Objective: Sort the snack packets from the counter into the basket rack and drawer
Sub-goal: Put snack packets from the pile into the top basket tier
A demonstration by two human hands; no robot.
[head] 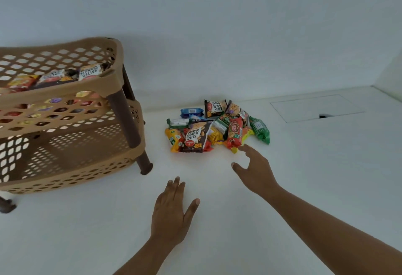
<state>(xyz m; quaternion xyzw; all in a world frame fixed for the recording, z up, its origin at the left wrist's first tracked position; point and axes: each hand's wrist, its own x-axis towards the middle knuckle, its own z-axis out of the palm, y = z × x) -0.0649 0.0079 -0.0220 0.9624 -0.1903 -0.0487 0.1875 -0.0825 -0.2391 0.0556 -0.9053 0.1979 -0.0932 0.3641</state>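
Snack packets (215,126) lie in a loose heap on the white counter (304,187), close to the wall (217,24) and to the right of the basket rack (65,111), with bare counter between the two; a dark salted-peanuts packet (195,136) lies on top at the near left of the heap, a red packet (235,132) sits at the near right, a green packet (260,130) forms the right edge and a blue packet (191,111) lies at the back left; the tan rack stands on dark brown legs (126,120), and more packets (56,76) lie in its top tier, with others showing through the holes of the tier below; the right hand (254,170) is wide open with fingers and thumb spread, holding nothing, its forefinger tip just beside the near end of the red packet, contact not clear; the left hand (171,211) is flat with straight fingers, holding nothing, low over the counter nearer the person; a rectangular panel (315,108) is set into the counter at the far right.
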